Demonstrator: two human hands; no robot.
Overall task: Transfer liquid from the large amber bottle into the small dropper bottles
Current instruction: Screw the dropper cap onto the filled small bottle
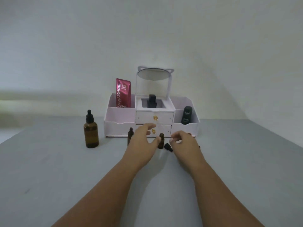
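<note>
Hands bracket the uncapped small dropper bottle (161, 142) on the tabletop (65, 169). Our left hand (142, 143) has its fingers spread, seemingly to steady it, and our right hand (185, 144) is loosely curled, pinching nothing visible, beside the lying dropper cap (168, 147). We count one large amber bottle (91, 130), capped, well left, and two small ones for sure, the capped small bottle (130, 132) behind our left hand.

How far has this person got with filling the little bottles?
Early days. Done: one small amber glass bottle stands uncapped, its black dropper cap lying beside it. In hand: nothing gripped; the left hand and right hand hover either side of it. To do: the large amber glass bottle still wears its black dropper top, and another small capped bottle waits.
</note>
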